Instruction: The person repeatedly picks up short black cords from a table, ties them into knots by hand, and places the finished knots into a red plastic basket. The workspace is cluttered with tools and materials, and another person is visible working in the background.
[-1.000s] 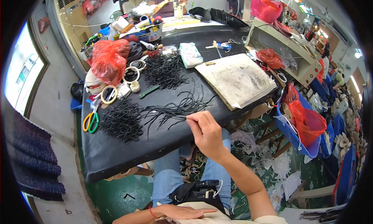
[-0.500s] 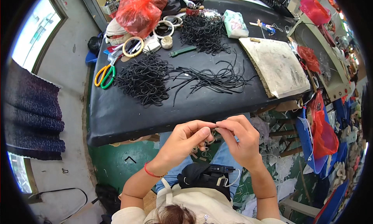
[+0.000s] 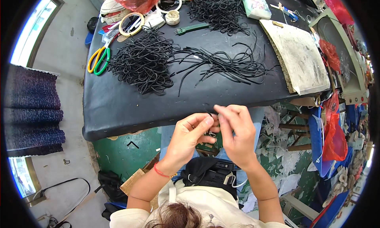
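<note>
place: craft workshop | signs: black padded surface [image 3: 118, 109] heaped with cut black cords [image 3: 144, 64], scissors [image 3: 99, 58], tape rolls [image 3: 130, 24], scrap-littered floor [image 3: 285, 157]

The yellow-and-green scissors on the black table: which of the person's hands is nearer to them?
Left. The left hand is below and right of the scissors, off the table's near edge; the right hand lies farther right, touching the left.
</note>
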A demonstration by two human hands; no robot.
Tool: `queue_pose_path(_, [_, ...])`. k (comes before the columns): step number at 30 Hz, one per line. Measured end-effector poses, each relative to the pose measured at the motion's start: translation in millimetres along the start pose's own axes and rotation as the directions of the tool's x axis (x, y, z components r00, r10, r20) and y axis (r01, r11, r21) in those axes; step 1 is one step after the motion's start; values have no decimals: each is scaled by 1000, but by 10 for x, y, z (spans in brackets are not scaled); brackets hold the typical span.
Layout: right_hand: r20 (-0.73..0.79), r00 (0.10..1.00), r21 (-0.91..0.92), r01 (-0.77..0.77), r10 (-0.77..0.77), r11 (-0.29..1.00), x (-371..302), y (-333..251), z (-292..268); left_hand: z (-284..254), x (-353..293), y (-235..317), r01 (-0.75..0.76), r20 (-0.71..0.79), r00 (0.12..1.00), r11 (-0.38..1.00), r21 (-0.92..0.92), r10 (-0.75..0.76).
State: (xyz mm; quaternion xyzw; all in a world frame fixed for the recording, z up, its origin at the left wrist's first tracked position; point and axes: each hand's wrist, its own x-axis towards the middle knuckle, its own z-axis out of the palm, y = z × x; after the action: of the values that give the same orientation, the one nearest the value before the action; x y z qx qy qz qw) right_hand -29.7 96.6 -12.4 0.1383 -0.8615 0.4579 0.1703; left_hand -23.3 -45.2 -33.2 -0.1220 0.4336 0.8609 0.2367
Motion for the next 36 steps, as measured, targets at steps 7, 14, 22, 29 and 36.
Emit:
queue_pose_path(7, [121, 993, 97, -20, 8, 995, -21, 102, 8, -8, 50, -75, -91, -64, 994, 996, 1, 91])
queue_pose_path(14, [113, 994, -6, 2, -1, 1000, -68, 173, -153, -30, 91, -24, -159, -29, 987, 917, -366, 160])
queue_pose_path(22, [107, 967, -117, 242, -230, 963, 3, 148, -93, 1, 37, -6, 8, 21, 1000, 999, 33, -9])
queue_pose_path(29, [99, 983, -19, 157, -154, 987, -28, 151, -164, -51, -18, 54, -116, 93, 991, 964, 240, 97])
queue_pose_path(36, [333, 886, -158, 389, -322, 908, 149, 48, -376, -81, -50, 102, -377, 314, 924, 385, 843, 216])
